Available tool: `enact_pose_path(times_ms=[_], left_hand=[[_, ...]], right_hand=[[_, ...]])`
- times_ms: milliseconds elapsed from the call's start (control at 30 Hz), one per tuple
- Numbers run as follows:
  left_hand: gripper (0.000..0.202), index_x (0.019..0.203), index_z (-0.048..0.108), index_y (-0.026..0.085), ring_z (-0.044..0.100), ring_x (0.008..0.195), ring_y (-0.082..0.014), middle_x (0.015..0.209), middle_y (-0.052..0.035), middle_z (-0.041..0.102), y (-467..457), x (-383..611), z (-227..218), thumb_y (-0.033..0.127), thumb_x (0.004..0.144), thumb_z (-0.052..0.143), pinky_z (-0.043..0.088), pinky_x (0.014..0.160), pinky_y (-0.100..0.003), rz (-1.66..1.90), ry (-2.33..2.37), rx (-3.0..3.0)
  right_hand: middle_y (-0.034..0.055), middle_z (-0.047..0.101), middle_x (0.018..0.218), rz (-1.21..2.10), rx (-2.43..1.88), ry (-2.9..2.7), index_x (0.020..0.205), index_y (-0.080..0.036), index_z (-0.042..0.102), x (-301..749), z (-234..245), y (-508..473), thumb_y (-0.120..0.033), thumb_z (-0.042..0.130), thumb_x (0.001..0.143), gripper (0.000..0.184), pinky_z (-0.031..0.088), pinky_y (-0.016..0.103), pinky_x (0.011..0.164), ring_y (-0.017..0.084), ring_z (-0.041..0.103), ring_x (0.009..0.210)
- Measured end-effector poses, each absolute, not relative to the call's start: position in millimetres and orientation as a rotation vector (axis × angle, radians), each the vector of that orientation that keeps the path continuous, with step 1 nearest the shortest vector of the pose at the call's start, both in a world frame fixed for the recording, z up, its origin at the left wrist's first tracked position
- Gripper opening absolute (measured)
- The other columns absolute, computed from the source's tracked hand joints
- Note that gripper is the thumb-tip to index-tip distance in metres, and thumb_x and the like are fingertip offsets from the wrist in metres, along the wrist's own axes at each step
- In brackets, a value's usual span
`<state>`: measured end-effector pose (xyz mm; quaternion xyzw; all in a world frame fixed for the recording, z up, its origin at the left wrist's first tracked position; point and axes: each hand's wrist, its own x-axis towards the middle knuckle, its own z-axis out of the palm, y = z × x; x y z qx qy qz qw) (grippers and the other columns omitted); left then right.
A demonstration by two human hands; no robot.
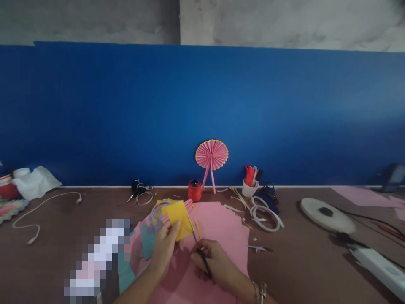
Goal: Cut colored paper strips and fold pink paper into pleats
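Note:
My left hand pinches a piece of yellow paper and holds it up over the pink paper sheets. In my right hand is a pair of scissors with black handles. Its blades lie along the right edge of the yellow paper. A narrow yellow strip shows just right of the blades. Behind my left hand are rolled pink paper sticks and a teal paper piece, partly hidden.
A pink pleated paper fan leans on the blue partition, beside a red jar. Further right are a white cup of pens, coiled white tubing, a round white device and a power strip. Keys and a white cable lie left.

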<state>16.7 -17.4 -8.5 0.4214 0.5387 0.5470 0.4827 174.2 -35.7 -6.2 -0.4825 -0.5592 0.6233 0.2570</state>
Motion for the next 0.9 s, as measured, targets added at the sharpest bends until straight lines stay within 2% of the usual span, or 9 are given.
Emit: enact_pose_path(times_ms=[333,900], left_hand=[[0.049,0.062,0.051,0.019,0.039,0.032,-0.0088,0.038,0.0053,0.046,-16.3,17.8,-8.2,0.067,0.067,0.059,0.024,0.034,-0.02,1.328,1.309,0.989],[0.046,0.062,0.049,0.019,0.04,0.032,-0.0086,0.038,0.0049,0.048,-19.0,19.5,-3.7,0.064,0.069,0.058,0.025,0.034,-0.019,1.351,1.347,0.974]], right_hand=[[-0.0037,0.056,0.047,1.672,-1.307,-1.533,0.084,-0.013,0.057,174.4,-8.1,-33.5,-0.036,0.06,0.071,0.027,0.028,0.017,0.033,0.008,0.045,0.036],[-0.0049,0.054,0.045,1.658,-1.348,-1.516,0.079,-0.015,0.057,172.9,-3.0,-34.5,-0.04,0.06,0.069,0.028,0.032,0.019,0.035,0.007,0.042,0.033]])
